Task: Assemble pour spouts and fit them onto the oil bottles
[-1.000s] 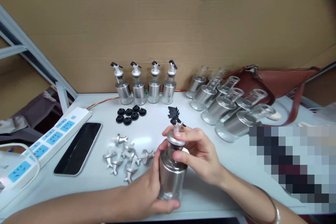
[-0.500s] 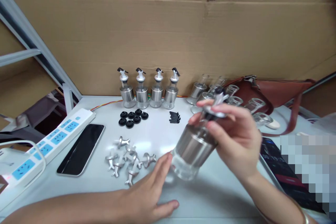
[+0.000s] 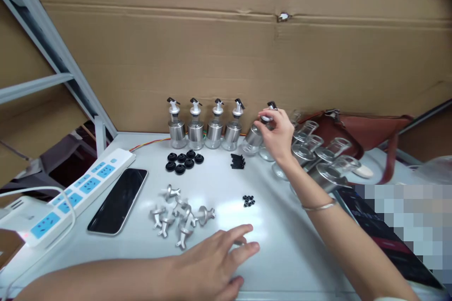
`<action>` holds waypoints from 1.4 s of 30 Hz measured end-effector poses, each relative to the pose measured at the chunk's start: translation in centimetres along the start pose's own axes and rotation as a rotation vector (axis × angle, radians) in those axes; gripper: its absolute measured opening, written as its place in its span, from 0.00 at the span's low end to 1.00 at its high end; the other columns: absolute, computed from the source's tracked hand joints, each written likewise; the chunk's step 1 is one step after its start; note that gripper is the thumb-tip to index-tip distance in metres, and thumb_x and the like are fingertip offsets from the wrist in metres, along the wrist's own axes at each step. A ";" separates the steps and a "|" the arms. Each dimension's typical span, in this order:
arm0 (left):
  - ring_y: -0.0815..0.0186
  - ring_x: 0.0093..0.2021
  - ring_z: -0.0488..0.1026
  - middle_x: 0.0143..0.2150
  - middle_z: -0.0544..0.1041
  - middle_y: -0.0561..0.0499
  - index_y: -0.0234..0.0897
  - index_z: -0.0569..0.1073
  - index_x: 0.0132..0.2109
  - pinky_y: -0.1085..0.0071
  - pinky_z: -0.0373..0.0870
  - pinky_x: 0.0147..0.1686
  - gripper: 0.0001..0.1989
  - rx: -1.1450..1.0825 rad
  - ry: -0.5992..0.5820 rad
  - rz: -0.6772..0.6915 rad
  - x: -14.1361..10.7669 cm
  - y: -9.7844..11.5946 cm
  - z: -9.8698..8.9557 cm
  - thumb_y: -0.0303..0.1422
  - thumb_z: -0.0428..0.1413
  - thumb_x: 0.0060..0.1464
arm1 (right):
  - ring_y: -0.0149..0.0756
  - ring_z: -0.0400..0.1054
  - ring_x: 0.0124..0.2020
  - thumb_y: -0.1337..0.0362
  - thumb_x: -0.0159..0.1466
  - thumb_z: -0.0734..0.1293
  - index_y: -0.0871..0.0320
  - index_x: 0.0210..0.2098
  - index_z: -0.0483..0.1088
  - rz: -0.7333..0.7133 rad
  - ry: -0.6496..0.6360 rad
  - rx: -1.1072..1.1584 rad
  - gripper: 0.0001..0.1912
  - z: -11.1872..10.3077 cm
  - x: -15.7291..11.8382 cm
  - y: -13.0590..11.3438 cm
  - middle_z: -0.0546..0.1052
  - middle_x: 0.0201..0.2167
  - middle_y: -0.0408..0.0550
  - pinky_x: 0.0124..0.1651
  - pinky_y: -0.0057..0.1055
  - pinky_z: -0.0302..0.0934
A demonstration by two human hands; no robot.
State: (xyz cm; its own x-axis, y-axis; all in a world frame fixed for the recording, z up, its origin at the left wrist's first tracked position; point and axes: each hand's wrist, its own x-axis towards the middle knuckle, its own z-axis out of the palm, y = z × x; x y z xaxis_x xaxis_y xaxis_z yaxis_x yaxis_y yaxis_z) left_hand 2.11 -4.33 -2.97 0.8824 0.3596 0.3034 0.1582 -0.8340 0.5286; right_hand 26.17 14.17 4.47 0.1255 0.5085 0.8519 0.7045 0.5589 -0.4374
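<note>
Pinching a spouted bottle (image 3: 253,140) about its cap and neck with the right hand (image 3: 279,137), just right of centre in the upper half of the frame; fingers closed there, partly covering the top. Appearing tilted, neck toward frame right; cannot tell if resting fully on the table (image 3: 278,263). Holding the left hand (image 3: 222,261) open, fingers spread, at bottom centre, well apart from the right.

Noted just left of the gripped bottle: row of four capped bottles (image 3: 214,132). Counted below that row: seven black stoppers (image 3: 189,163), with black rods (image 3: 238,162) to their right. Spotted small black rings (image 3: 247,203) above the left fingertips, loose silver spouts (image 3: 186,215) left of those. Saw uncapped bottles (image 3: 302,152) right of centre, partly hidden, brown bag (image 3: 370,129) behind. Logged phone (image 3: 118,201) and white power strip (image 3: 79,193) at left, dark-screened device (image 3: 383,235) at lower right.
</note>
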 end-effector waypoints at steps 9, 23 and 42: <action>0.48 0.58 0.68 0.63 0.58 0.27 0.37 0.38 0.64 0.53 0.71 0.53 0.39 0.029 0.012 0.026 0.1 -0.1 0.1 0.25 0.54 0.54 | 0.38 0.68 0.35 0.68 0.55 0.69 0.56 0.35 0.64 0.061 0.008 -0.019 0.11 2.2 0.1 3.6 0.70 0.35 0.46 0.36 0.35 0.66; 0.50 0.57 0.67 0.63 0.54 0.31 0.42 0.35 0.64 0.56 0.71 0.52 0.38 -0.017 0.007 0.051 -0.1 -0.2 0.2 0.29 0.52 0.56 | 0.41 0.67 0.44 0.72 0.57 0.61 0.56 0.43 0.63 0.049 -0.063 -0.069 0.14 2.9 -0.3 3.7 0.70 0.43 0.52 0.47 0.42 0.65; 0.57 0.39 0.74 0.46 0.70 0.44 0.36 0.65 0.49 0.64 0.69 0.35 0.15 0.625 -0.180 -0.654 0.4 -6.4 -15.1 0.21 0.42 0.58 | 0.47 0.67 0.51 0.78 0.61 0.58 0.53 0.39 0.70 -0.226 -0.270 -0.073 0.16 -4.2 -8.6 -4.2 0.73 0.48 0.55 0.49 0.50 0.66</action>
State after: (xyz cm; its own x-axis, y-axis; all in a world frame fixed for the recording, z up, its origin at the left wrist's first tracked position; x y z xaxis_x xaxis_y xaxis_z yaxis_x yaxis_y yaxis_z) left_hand -5.22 7.44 5.73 0.5803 0.8122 -0.0603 0.8140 -0.5808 0.0115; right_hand 25.05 4.66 0.17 -0.2210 0.5377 0.8136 0.7428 0.6334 -0.2169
